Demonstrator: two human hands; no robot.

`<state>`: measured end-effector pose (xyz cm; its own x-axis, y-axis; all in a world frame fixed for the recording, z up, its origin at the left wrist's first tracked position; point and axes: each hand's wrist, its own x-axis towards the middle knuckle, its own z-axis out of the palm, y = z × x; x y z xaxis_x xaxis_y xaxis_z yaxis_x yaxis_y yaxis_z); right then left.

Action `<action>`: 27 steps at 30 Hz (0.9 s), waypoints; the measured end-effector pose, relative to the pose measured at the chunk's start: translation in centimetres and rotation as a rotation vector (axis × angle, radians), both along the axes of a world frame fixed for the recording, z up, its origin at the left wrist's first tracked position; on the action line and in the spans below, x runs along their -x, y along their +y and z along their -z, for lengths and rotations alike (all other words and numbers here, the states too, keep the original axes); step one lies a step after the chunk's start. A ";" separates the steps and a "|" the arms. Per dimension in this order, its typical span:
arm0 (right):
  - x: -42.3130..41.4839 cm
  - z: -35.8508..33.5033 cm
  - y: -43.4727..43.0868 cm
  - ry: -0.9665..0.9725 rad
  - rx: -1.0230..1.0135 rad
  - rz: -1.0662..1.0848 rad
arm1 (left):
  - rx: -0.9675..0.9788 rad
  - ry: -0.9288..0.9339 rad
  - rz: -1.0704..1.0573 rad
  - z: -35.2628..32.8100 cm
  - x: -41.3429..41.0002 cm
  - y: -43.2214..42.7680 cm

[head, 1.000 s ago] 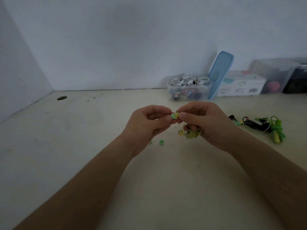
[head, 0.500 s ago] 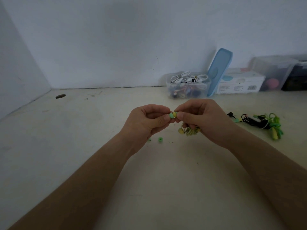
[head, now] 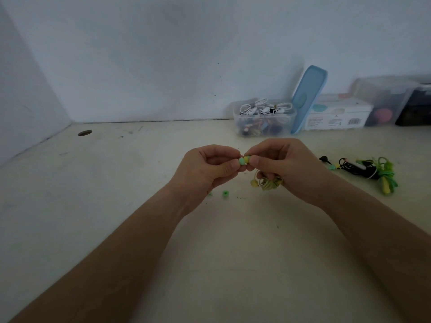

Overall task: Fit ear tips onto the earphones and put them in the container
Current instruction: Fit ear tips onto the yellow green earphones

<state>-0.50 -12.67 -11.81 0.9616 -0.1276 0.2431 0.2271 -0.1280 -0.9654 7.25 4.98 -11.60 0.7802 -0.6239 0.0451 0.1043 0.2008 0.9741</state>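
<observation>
Two bare forearms are extended from the lower corners across the pale table (head: 116,217) and are brought together near its middle. The left hand (head: 205,170) is held with its fingers curled, and a green ear tip (head: 242,161) is pinched between its thumb and forefinger. The right hand (head: 289,169) is curled likewise, knuckles to the right. A yellow earbud (head: 247,158) is pinched at its fingertips and is set against the ear tip, the two touching. Whether the tip is fully seated cannot be told. The coiled yellow-green cable (head: 268,184) of that earphone is gathered under the lower fingers of the right hand.

One loose ear tip (head: 225,194), also green, is found on the table just below the left hand. Farther right, a tangle of black and green earphones (head: 373,171) is laid well apart from both hands.

Against the back wall, a clear container (head: 263,127) is stood uncovered and is seen filled with white and darker earphones. A blue lid (head: 307,99) is leaned upright at its right side, with a white box (head: 335,116) just beside it.
</observation>
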 end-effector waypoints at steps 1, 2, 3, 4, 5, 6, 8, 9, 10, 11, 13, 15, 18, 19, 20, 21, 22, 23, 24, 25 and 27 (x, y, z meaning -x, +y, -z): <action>0.1 0.0 0.0 -0.003 0.026 0.004 | -0.008 -0.002 0.001 0.0 0.0 0.1; 0.1 0.0 0.1 -0.006 0.058 0.013 | -0.015 -0.002 0.002 0.1 0.0 0.1; 0.2 0.0 0.1 -0.006 0.088 0.024 | -0.018 0.001 0.002 0.1 0.0 0.1; 0.2 0.0 0.1 -0.006 0.108 0.034 | -0.018 0.006 0.002 0.1 0.0 0.1; 0.2 0.0 0.1 -0.006 0.114 0.041 | -0.018 0.007 0.002 0.2 0.0 0.0; 0.1 0.0 0.2 -0.009 0.104 0.040 | -0.016 0.004 0.003 0.2 0.0 0.0; 0.0 0.0 0.2 -0.004 0.034 0.018 | -0.007 0.000 0.004 0.1 0.0 -0.1; 0.0 0.0 0.2 0.007 -0.013 0.004 | 0.002 0.002 0.005 0.1 0.0 -0.1; 0.0 0.0 0.2 0.019 -0.053 -0.006 | 0.008 0.005 0.006 0.0 0.0 -0.1; -0.1 0.0 0.1 0.027 -0.077 -0.011 | 0.013 0.005 0.006 0.0 0.0 -0.1; -0.1 0.0 0.2 0.033 -0.076 -0.013 | 0.011 -0.001 0.007 0.0 0.0 -0.1; 0.0 0.0 0.3 0.030 -0.045 -0.009 | -0.011 -0.021 0.006 0.1 -0.1 -0.1; 0.0 0.0 0.4 0.027 -0.036 0.003 | -0.080 -0.077 -0.008 0.2 0.0 -0.1; 0.0 0.0 0.4 0.026 -0.062 0.004 | -0.111 -0.111 -0.019 0.2 0.0 -0.1; -0.1 0.0 0.4 0.026 -0.104 0.003 | -0.148 -0.157 -0.032 0.1 0.1 -0.2; -0.1 -0.1 0.4 0.026 -0.156 0.003 | -0.187 -0.209 -0.046 0.0 0.2 -0.2; -0.2 -0.2 0.4 0.026 -0.212 0.003 | -0.227 -0.268 -0.053 0.0 0.3 -0.3; -0.2 -0.2 0.3 0.027 -0.262 0.007 | -0.269 -0.336 -0.051 0.0 0.3 -0.4; -0.2 -0.4 0.3 0.029 -0.305 0.009 | -0.308 -0.401 -0.039 0.1 0.4 -0.6; -0.2 -0.5 0.3 0.030 -0.343 0.008 | -0.334 -0.446 -0.018 0.1 0.6 -0.7; -0.1 -0.6 0.3 0.035 -0.399 -0.003 | -0.345 -0.470 0.016 0.4 0.9 -1.0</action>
